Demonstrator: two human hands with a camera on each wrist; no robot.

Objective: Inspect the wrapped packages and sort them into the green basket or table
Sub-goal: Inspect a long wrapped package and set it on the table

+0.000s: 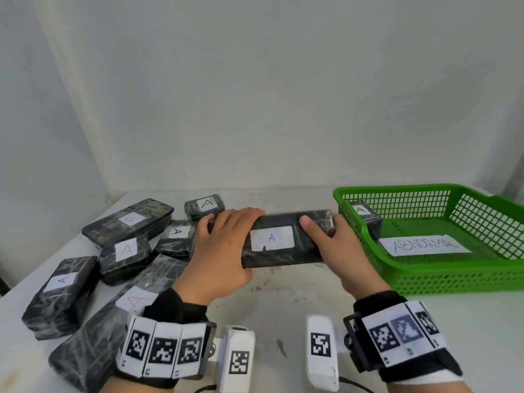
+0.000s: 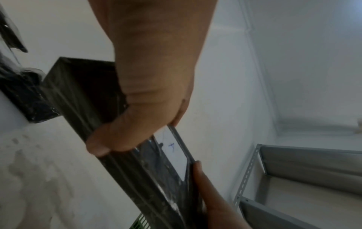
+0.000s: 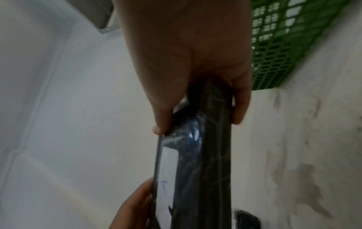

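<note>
On your far left a cluster of black wrapped packages lies on the table (image 1: 283, 302): one with a blue A label (image 1: 61, 293) nearest the left edge, a long one with a red A (image 1: 113, 321) running toward you under your left wrist, a smaller red A package (image 1: 124, 258) behind it, a long package marked B (image 1: 129, 225) at the back, another A package (image 1: 175, 239) beside it, and a small A package (image 1: 204, 206) farthest back. Moving right, your left hand (image 1: 219, 258) is clamped on the left end of the long package you are holding (image 1: 283, 239); the fingers curl over its far top edge and, in the left wrist view, the thumb (image 2: 109, 139) presses its near side. The package is lifted clear of the table, lying roughly level across the middle, its white label with a blue A facing up toward you between your two hands. Your right hand (image 1: 337, 251) grips the right end, thumb on top just right of the label and the fingers wrapped round the far side and underside; the right wrist view shows the package pinched between thumb and fingers. Just right of that end sits the green basket (image 1: 442, 276), close to your right hand though you cannot tell whether they touch. Inside it a small package marked A (image 1: 365, 219) sits in the back left corner, and a paper sign reading ABNORMAL (image 1: 425, 245) lies on the basket floor.
</note>
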